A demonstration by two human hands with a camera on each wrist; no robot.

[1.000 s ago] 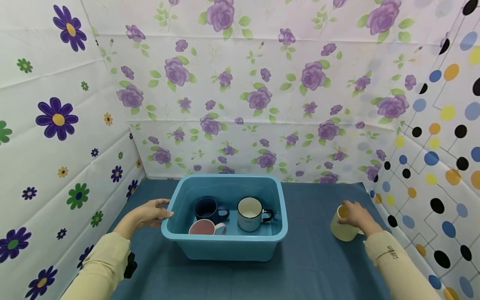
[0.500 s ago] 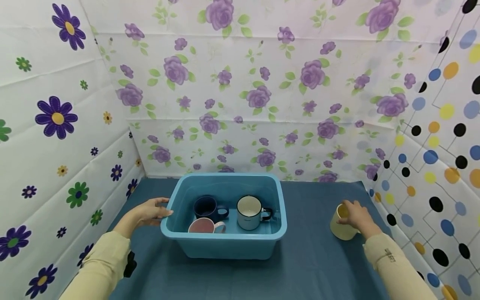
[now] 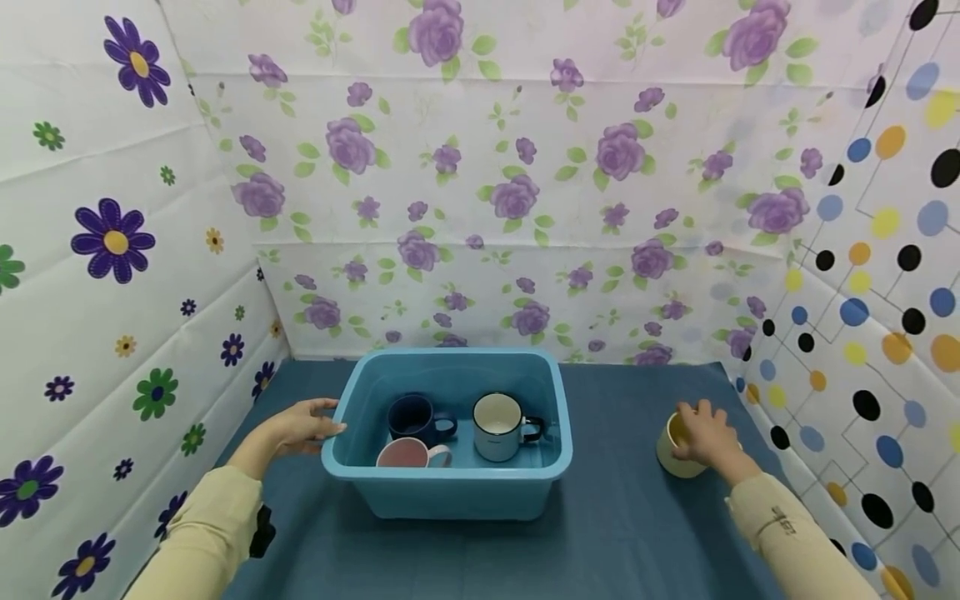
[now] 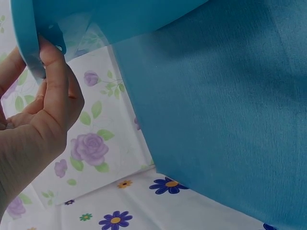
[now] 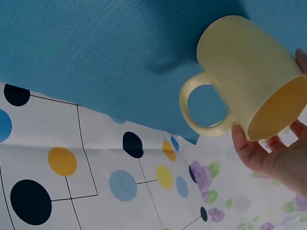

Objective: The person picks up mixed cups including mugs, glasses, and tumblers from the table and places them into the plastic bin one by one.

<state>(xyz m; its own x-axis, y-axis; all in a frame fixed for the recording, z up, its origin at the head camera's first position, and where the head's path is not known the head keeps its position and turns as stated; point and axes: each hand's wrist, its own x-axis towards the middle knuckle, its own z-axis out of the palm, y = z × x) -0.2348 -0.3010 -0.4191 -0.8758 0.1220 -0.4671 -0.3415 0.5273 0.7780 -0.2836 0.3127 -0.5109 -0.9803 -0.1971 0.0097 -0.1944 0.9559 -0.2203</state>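
Observation:
A pale yellow mug (image 5: pixel 240 67) stands on the blue cloth at the right, its handle plain in the right wrist view but hidden in the head view. My right hand (image 3: pixel 708 437) grips it by the rim from above, fingers spread around the mouth. At the other side, my left hand (image 3: pixel 300 429) holds the left rim of a light blue plastic tub (image 3: pixel 450 474); the left wrist view shows thumb and fingers on either side of that rim. Inside the tub are a navy mug (image 3: pixel 409 421), a pink mug (image 3: pixel 403 454) and a white enamel mug (image 3: pixel 497 446) with a black handle.
Blue cloth (image 3: pixel 615 517) covers the table. Floral sheeting (image 3: pixel 517 200) rises behind it, with a flowered sheet (image 3: pixel 112 333) at the left and a dotted one (image 3: pixel 885 333) at the right. A black wrist strap (image 3: pixel 262 532) shows under the left sleeve.
My right hand has shifted over the yellow mug's rim with its fingers spread wider, now covering the handle in the head view. The left hand and tub stay put.

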